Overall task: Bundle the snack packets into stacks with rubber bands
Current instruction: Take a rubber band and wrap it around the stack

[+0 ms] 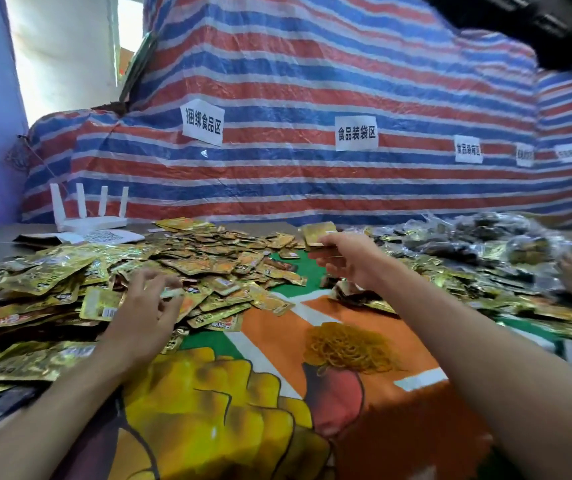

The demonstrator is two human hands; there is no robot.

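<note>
Our right grip (346, 263) holds a small stack of gold foil snack packets (319, 233) above the cloth-covered desk (416, 403). Our left grip (146, 299) curls over the loose gold packet heap (70, 282); whether it holds one, we cannot tell. The tangled yellow rubber bands (350, 348) lie nearby.

Packet heap (104, 271) left; rubber bands (350, 348) right, nearer; router (87, 220) behind.

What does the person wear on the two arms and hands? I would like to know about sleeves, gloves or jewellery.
Nothing worn shows. The left hand and the right hand have no gloves and no visible rings. The left forearm and the right forearm are bare up to the picture's edge: no sleeve, watch or bracelet in view.
</note>
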